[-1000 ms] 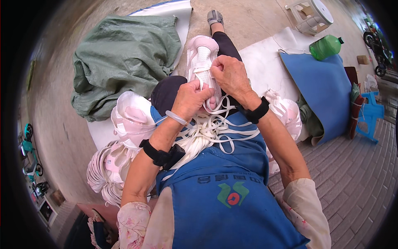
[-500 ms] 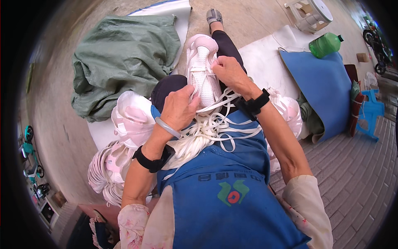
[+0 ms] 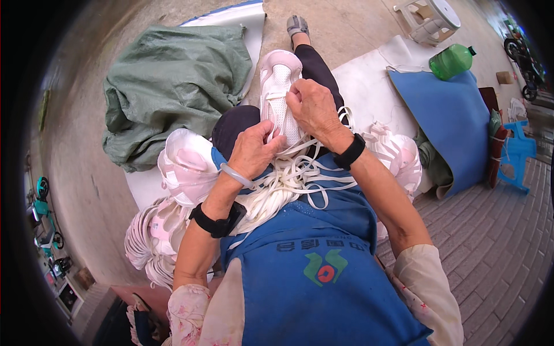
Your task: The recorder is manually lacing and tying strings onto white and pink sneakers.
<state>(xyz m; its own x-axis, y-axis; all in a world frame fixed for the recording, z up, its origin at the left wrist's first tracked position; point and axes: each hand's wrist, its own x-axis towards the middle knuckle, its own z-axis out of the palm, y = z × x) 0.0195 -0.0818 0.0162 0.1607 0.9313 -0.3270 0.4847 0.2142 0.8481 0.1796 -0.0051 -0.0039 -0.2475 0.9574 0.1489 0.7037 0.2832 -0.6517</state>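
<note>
A pale pink and white mesh shoe upper lies between my knees, its toe end toward me. My left hand is closed at its near left edge, thumb and fingers pinching the upper beside a lace strand. Over the right side of the upper, my right hand is closed in a pinch on a white shoelace at the eyelets; its fingertips are partly hidden. A tangled heap of white shoelaces rests on the blue apron across my lap.
More pink and white uppers stand by my left side, with a fanned stack behind them. Others lie at my right. Around me are a green woven sack, a blue sheet, a green bottle, a white stool and a blue stool.
My right hand has moved slightly left and nearer, over the upper's eyelets, its wrist turning. A lace loop now stands out beyond its right side. My left hand has barely shifted.
</note>
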